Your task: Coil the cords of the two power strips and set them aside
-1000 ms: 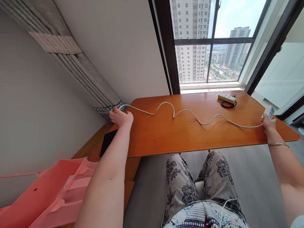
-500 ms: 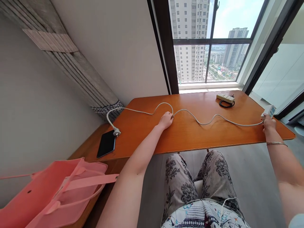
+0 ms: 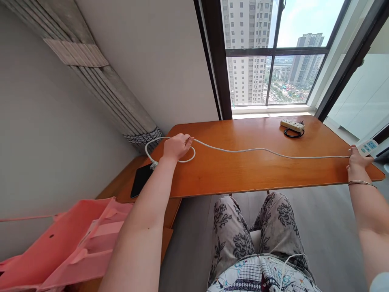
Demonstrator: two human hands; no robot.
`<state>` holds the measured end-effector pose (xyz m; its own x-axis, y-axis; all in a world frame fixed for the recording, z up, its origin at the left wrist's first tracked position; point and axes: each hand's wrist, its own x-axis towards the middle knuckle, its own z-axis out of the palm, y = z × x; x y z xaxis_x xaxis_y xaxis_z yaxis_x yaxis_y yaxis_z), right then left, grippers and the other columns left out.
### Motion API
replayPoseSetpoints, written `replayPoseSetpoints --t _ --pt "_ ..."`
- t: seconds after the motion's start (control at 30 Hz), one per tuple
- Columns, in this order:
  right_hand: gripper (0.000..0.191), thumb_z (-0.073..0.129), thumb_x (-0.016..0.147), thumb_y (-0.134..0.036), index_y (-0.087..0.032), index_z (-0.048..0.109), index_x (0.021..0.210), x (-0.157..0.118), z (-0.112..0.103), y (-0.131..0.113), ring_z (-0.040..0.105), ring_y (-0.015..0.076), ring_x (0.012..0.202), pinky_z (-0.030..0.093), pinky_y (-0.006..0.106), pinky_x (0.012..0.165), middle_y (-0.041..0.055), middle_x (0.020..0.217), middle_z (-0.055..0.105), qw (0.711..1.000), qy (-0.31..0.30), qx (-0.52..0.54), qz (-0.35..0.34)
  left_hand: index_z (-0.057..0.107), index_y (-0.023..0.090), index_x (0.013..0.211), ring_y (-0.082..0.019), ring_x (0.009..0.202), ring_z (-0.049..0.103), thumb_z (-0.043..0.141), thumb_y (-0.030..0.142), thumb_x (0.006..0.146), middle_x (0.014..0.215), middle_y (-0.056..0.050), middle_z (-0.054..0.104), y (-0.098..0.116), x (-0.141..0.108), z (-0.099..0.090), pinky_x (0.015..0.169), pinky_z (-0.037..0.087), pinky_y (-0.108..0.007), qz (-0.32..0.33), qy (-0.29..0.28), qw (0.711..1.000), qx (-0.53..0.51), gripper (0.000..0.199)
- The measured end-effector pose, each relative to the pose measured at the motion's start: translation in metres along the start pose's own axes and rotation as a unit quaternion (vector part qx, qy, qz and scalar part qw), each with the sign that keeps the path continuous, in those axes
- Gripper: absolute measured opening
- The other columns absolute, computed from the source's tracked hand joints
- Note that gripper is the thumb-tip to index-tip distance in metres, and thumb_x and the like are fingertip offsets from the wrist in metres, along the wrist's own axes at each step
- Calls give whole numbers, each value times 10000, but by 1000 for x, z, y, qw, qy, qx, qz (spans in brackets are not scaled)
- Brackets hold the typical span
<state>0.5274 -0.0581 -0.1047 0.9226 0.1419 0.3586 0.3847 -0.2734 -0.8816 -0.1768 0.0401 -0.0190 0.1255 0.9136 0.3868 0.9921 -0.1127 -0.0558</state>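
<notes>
A white power cord (image 3: 243,151) runs across the wooden table, held between my two hands. My left hand (image 3: 178,147) is closed on it near the table's far left, and a small loop of cord hangs below the fingers. At the right end my right hand (image 3: 359,160) is closed around the near end of a white power strip (image 3: 368,147), where the cord joins; the exact finger contact is partly hidden. The cord's plug (image 3: 153,165) lies at the edge of a black tablet (image 3: 140,180), partly covered by my left forearm.
A second, cream power strip (image 3: 292,125) with a coiled black cord rests at the back right of the table (image 3: 231,174). A pink bag (image 3: 75,243) stands at the lower left. Behind are a gathered curtain (image 3: 121,101) and a window (image 3: 273,52).
My left hand has slid left with the cord, pulling its wavy right stretch nearly straight. My right hand and the white power strip have shifted slightly right, the strip tilting to show its sockets.
</notes>
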Motion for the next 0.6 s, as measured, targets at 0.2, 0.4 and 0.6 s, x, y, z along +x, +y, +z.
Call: replayPoseSetpoints --t 0.2,0.4,0.6 --pt "630 822 696 -428 -209 454 1159 -13 -5 -9 587 393 1217 346 583 1089 255 1197 624 985 -58 -105 121 736 195 966 -305 1064 672 275 450 981 1116 -138 742 14 -12 28 768 463 -342 27 -197 977 82 527" --pt "593 786 722 -509 -172 553 1150 -22 -10 -29 452 422 1287 327 583 1019 327 1260 553 959 -95 -241 117 753 159 1004 -329 1064 682 311 408 964 1112 -185 742 21 -10 43 800 479 -376 43 -225 969 93 509" --pt "586 707 786 -407 -138 557 1285 -37 2 -41 368 384 1323 306 534 1054 285 1388 479 962 -102 -252 -30 742 152 1012 -318 1075 673 300 383 972 1117 -194 733 27 -12 42 879 451 -395 77 -204 970 106 500"
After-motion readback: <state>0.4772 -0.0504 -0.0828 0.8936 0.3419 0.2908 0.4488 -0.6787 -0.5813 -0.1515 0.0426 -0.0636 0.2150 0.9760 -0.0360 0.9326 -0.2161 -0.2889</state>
